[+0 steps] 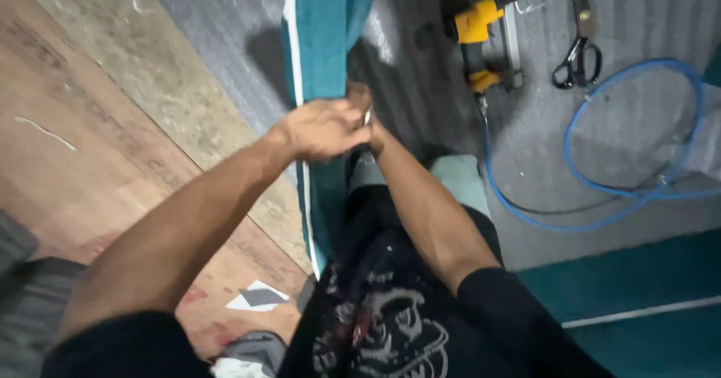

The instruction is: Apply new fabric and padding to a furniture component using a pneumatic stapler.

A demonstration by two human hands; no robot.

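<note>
where the teal fabric with its white edge stripe ran down the middle of the view, both hands met on it. the left hand had its fingers curled tight over the fabric edge. the right hand was mostly hidden behind it, so i cannot tell its grip. on the grey floor covering lay a yellow nail gun, its blue hose and black scissors, well apart from the hands.
</note>
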